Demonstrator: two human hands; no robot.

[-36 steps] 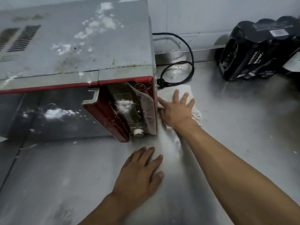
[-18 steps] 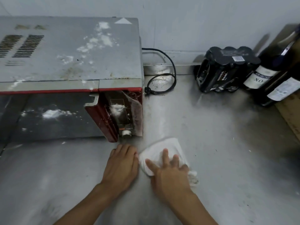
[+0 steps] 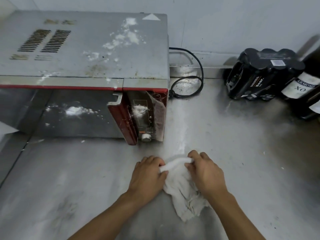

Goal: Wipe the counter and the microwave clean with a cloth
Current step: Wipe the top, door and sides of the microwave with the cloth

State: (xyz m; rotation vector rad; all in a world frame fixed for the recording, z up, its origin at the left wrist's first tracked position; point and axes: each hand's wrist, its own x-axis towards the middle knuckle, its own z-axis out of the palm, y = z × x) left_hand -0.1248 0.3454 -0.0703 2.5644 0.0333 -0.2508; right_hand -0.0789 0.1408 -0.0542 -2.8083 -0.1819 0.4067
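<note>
Both hands are gripping the white cloth (image 3: 181, 186) on the steel counter (image 3: 242, 161): the left hand (image 3: 149, 177) is pinching its rolled top edge, the right hand (image 3: 204, 174) curling round it (just before the powder-dusted microwave (image 3: 86, 66)).

Ahead of me a plain pale wall (image 3: 242, 18) meets a low steel upstand (image 3: 214, 72), with a black beer pack (image 3: 259, 73) and dark bottles (image 3: 301, 85) to my right.

Left grip (image 3: 147, 172) and right grip (image 3: 205, 172) sit side by side, knuckles up, fingers curled, each pinching the far fold of the cloth (image 3: 180, 189).
</note>
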